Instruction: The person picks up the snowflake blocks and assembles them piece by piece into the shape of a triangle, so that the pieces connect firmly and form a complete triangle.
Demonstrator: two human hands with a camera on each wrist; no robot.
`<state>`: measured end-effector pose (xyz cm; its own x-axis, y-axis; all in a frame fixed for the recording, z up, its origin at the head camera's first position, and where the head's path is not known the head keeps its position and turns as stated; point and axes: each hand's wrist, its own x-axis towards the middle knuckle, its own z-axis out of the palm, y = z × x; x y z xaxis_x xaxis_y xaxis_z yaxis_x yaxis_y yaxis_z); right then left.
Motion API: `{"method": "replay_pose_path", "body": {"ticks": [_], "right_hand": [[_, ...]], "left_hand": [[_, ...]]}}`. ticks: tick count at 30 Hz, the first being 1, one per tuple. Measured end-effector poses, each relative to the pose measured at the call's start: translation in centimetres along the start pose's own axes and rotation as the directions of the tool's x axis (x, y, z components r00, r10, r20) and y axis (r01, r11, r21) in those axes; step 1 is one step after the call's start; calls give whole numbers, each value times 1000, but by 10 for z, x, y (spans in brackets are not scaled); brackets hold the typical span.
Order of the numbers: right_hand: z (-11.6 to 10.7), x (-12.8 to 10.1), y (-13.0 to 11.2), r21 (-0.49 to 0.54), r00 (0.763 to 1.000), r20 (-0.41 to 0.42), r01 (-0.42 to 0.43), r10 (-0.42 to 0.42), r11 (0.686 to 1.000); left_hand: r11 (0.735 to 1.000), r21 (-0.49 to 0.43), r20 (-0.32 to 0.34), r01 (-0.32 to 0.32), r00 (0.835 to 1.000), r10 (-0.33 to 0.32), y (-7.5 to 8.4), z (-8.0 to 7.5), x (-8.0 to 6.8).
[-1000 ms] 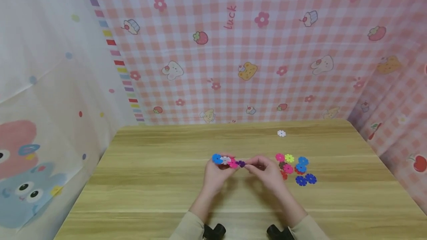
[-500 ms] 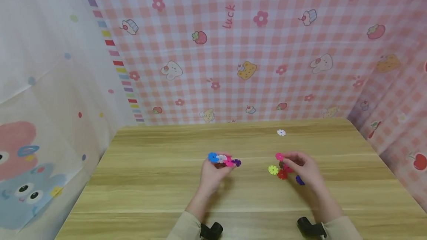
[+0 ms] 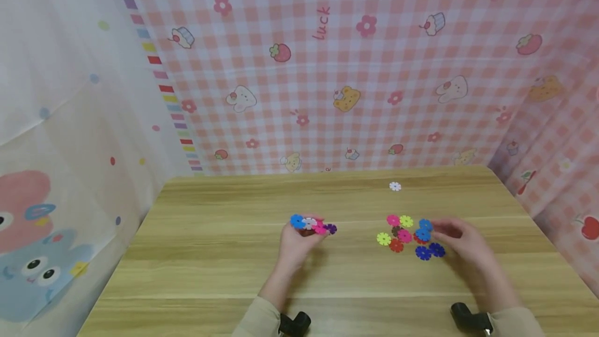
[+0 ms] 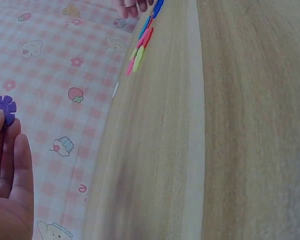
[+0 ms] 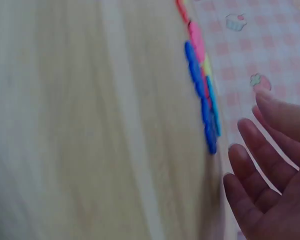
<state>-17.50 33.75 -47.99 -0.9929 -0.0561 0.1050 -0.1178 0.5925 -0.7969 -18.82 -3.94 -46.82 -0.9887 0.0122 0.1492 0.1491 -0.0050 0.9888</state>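
My left hand (image 3: 299,243) holds a short chain of joined flower-shaped plastic discs above the table. A blue disc (image 3: 297,221), a white disc (image 3: 309,223), a pink disc (image 3: 320,227) and a purple disc (image 3: 330,229) make it up. In the left wrist view the thumb lies against the purple disc (image 4: 5,107). My right hand (image 3: 463,238) is at the right side of a group of loose discs, close to the light blue discs (image 3: 423,234). Its fingers are apart in the right wrist view, with nothing seen between them.
The loose group also has a yellow disc (image 3: 383,238), a red disc (image 3: 396,245), a pink disc (image 3: 404,236) and dark blue discs (image 3: 423,253). Farther back lies a single white disc (image 3: 395,186). A checked cloth (image 3: 299,77) hangs behind the wooden table (image 3: 210,254).
My right hand has left the purple disc on the chain and moved right, passing over the loose discs to their far right side. The left hand, still holding the chain, has shifted slightly left.
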Motion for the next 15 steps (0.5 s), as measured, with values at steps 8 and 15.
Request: {"method": "replay_pose_path", "body": {"ticks": [8,15], "right_hand": [[0,11,10,-101,995,91,46,-36,994],[6,20,16,-111,987,126,114,-100,987]], "left_hand": [[1000,17,1,1,1000,-1,0,-2,1],[998,51,13,32,999,-33,2,-3,0]]}}
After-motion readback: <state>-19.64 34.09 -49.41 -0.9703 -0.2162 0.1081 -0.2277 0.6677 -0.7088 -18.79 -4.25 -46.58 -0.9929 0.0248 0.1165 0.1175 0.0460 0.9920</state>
